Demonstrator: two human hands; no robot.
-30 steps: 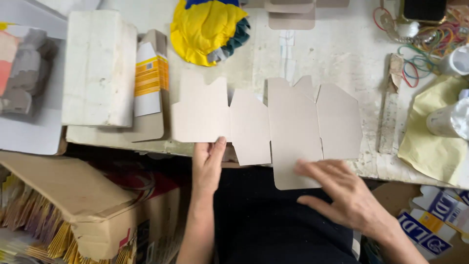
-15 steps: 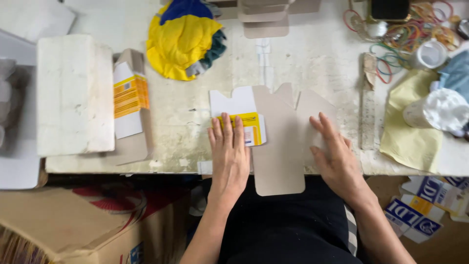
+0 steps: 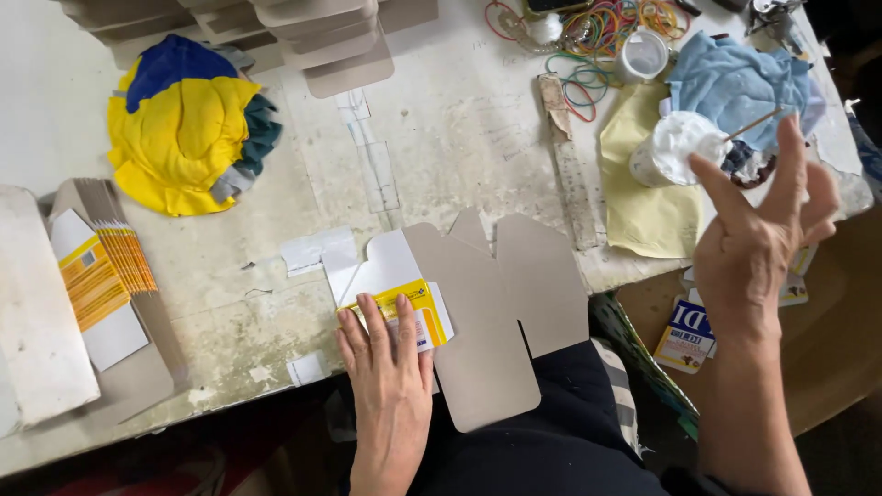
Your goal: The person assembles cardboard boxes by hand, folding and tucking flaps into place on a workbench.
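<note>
Flat on the worn white table [image 3: 441,138], a grey die-cut carton blank [image 3: 501,303] lies unfolded at the near edge, its long panel hanging over the rim toward the person's lap. The left hand [image 3: 390,367] presses down on the blank's left end, fingers together and spread flat over a folded-in flap printed yellow and white [image 3: 404,308]; nothing is pinched, the palm simply pins the card. The right hand [image 3: 767,230] is raised off to the right, well apart from the blank, its fingers splayed open and holding nothing.

So the blank lies directly under the left hand and well to the left of the right hand, below it. The carton's long axis runs roughly away from the body, from the overhanging panel up to the pointed tabs at the far side, with its side panels spreading rightward. The left hand is plainly the nearer one.

Just beyond the raised right hand stand a small white pot of paste [image 3: 675,152] with a thin stick [image 3: 751,124] in it, a yellow cloth [image 3: 648,184] and a crumpled blue cloth [image 3: 730,83]. A tangle of coloured rubber bands [image 3: 606,28] lies at the far edge. At the left, a stack of finished flat cartons [image 3: 101,266] leans near a yellow and blue bundle of fabric [image 3: 184,129].
</note>
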